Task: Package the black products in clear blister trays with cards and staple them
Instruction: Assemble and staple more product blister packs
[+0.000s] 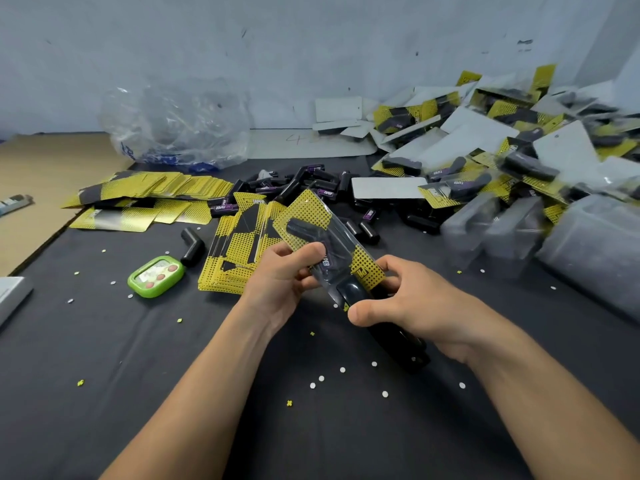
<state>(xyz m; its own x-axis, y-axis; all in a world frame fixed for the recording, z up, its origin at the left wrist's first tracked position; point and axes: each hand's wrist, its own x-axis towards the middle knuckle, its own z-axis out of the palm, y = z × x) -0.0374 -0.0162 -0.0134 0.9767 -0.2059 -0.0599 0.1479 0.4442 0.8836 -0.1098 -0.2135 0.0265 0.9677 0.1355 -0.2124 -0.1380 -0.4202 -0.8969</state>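
Observation:
My left hand point(287, 275) grips the lower left edge of a blister pack point(322, 230): a clear tray over a yellow-and-black card with a black product inside. My right hand point(405, 306) holds a black stapler point(388, 334), its front end over the pack's near end. A stack of yellow cards point(239, 251) lies just behind my left hand. Loose black products point(311, 185) are heaped further back. Stacks of clear blister trays point(512, 230) stand to the right.
A big pile of finished packs point(502, 143) fills the back right. More cards point(145, 195) are spread at the left, a green timer point(156, 276) in front of them. A crumpled plastic bag point(180, 126) sits at the back. Paper dots litter the black table point(138, 393).

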